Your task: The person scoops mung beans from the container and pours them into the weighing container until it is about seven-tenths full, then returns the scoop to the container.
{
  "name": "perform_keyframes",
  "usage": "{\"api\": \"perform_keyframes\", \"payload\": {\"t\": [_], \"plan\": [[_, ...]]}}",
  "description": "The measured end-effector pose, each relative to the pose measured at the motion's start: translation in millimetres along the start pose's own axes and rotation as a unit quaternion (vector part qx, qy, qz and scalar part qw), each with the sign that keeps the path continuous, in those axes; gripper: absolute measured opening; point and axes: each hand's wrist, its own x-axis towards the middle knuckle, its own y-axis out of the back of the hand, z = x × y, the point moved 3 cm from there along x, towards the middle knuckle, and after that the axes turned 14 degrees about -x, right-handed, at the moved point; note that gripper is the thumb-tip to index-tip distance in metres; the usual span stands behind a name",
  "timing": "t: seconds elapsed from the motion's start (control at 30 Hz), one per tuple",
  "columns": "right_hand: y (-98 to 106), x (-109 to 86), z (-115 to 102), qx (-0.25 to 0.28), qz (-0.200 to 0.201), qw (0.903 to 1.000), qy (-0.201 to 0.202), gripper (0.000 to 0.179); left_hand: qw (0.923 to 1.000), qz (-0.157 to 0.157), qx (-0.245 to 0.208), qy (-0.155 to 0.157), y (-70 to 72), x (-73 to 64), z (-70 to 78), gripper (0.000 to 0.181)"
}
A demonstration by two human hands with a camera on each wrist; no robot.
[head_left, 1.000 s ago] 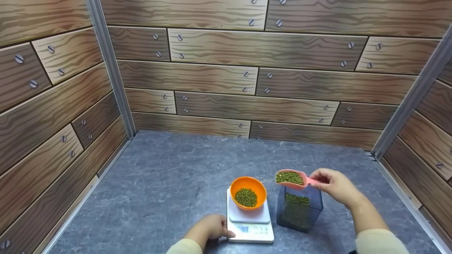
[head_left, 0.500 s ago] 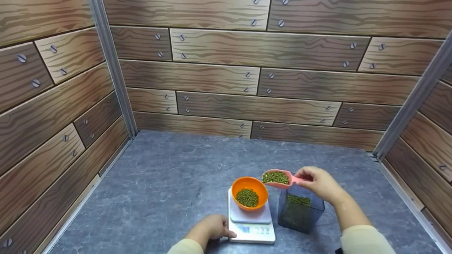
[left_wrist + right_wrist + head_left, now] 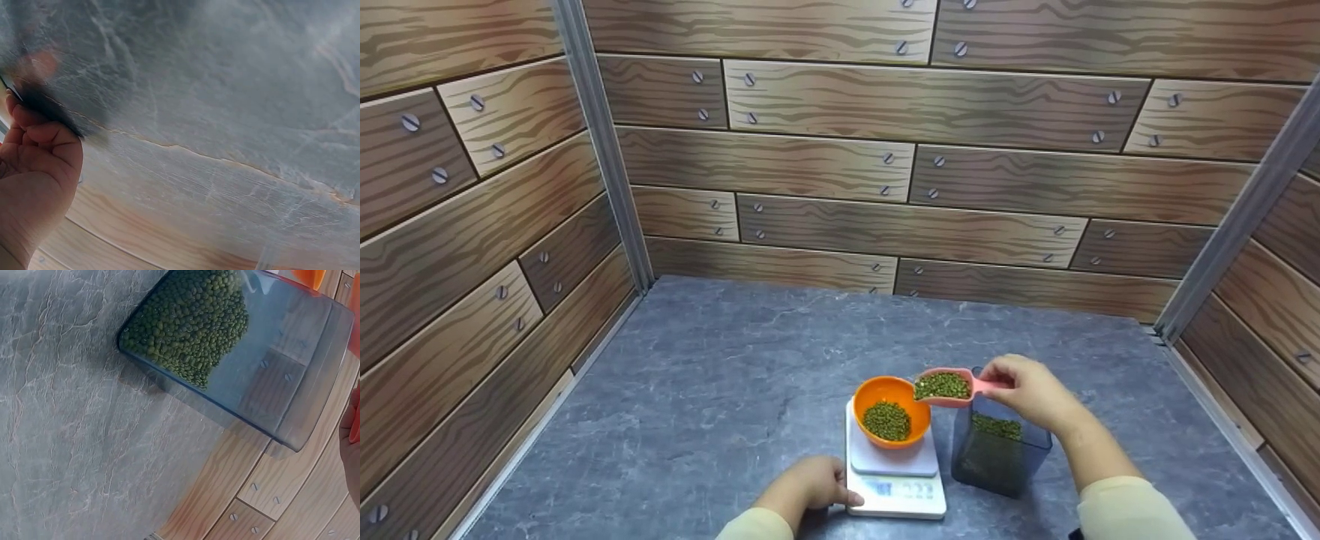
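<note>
My right hand [image 3: 1031, 390] grips the handle of a pink scoop [image 3: 954, 403] heaped with green mung beans [image 3: 945, 385]. The scoop's tip overlaps the right rim of an orange bowl [image 3: 877, 387], which holds a mound of the same beans. Under the bowl is a white kitchen scale [image 3: 894, 507] with a lit display, its digits too blurred to read. My left hand [image 3: 815, 481] holds the scale's near left corner, thumb on top. In the left wrist view, that hand [image 3: 42, 169] has curled fingers at a dark edge. The right wrist view barely catches my right hand [image 3: 351, 464].
A clear, bluish square container [image 3: 986, 469] partly filled with beans stands right of the scale, below my right wrist. Its see-through wall [image 3: 315, 377] shows large in the right wrist view. Wood-patterned panels [image 3: 810, 165] enclose the grey marbled tabletop [image 3: 720, 375].
My right hand has carried the full scoop leftward from above the container to the bowl's rim, then slightly lower. The left hand has stayed at the scale's corner.
</note>
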Motion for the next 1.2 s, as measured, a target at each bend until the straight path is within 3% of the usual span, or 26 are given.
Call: {"api": "perform_keyframes", "payload": {"t": [0.47, 1.2], "plan": [[2, 1.0, -2, -0.012, -0.007, 0.9999, -0.002, 0.007, 1.0, 0.0, -0.004, 0.002, -0.6, 1.4, 0.3, 0.037], [2, 4.5, -12, -0.045, 0.005, 0.9978, 0.049, 0.007, 0.9999, 0.001, 0.012, -0.003, -1.2, 2.3, -1.3, 0.039]]}}
